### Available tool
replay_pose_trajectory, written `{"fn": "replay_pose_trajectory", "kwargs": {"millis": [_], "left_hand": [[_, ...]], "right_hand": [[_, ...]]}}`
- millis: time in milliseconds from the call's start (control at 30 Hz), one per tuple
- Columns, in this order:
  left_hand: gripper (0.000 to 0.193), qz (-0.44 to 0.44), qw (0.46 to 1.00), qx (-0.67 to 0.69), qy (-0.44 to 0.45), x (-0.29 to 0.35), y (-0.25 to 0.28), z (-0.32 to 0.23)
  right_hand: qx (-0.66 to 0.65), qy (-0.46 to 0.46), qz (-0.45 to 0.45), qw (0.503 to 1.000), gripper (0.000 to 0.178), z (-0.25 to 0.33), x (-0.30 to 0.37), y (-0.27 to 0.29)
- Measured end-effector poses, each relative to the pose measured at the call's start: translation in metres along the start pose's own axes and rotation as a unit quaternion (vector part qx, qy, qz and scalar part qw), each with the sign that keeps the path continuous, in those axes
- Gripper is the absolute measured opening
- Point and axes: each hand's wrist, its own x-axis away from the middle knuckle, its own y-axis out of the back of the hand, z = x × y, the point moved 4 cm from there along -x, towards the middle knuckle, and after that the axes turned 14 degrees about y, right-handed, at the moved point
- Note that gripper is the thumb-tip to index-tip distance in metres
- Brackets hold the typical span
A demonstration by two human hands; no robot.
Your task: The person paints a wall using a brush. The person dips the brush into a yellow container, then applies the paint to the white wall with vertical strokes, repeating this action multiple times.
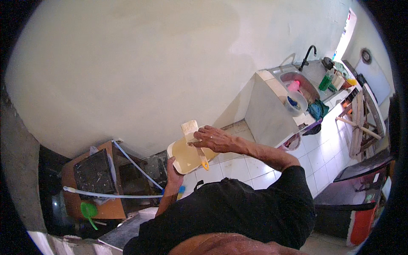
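Note:
A pale tub (171,149) with cream-coloured paint inside is held up in front of my body. The fingers of my left hand (173,172) close on its near left side. Over the tub, my right hand (214,139) grips a wide paintbrush (189,126). The brush head points up and away toward the wall, and its yellow-orange handle slants down toward me. My right fingers cover the middle of the brush. Beyond the tub rises a large pale wall (140,72), with a slightly different shade in its upper middle.
To the right stands a tiled counter with a sink (299,80), black faucet (307,57), white bowl (296,104) and green bottle (326,80). A wooden table (70,170) with a dark board and green scoop (88,210) is at left. Pale hoses (136,163) cross there. Floor tiles (236,170) lie below.

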Motion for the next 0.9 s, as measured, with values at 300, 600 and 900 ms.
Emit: {"fn": "replay_pose_trajectory", "kwargs": {"millis": [300, 600, 900], "left_hand": [[0.055, -0.016, 1.000, -0.006, -0.019, -0.017, -0.012, 0.009], [0.060, -0.034, 0.999, 0.008, -0.036, -0.036, -0.020, 0.011], [0.054, -0.055, 0.997, -0.021, -0.056, -0.097, 0.020, -0.048]], "right_hand": [[0.041, 0.120, -0.041, 0.991, 0.024, -0.021, 0.012, -0.006], [-0.016, -0.105, -0.316, 0.943, 0.034, -0.097, 0.046, 0.055], [-0.330, -0.344, -0.541, 0.693, 0.012, -0.169, 0.066, 0.075]]}}
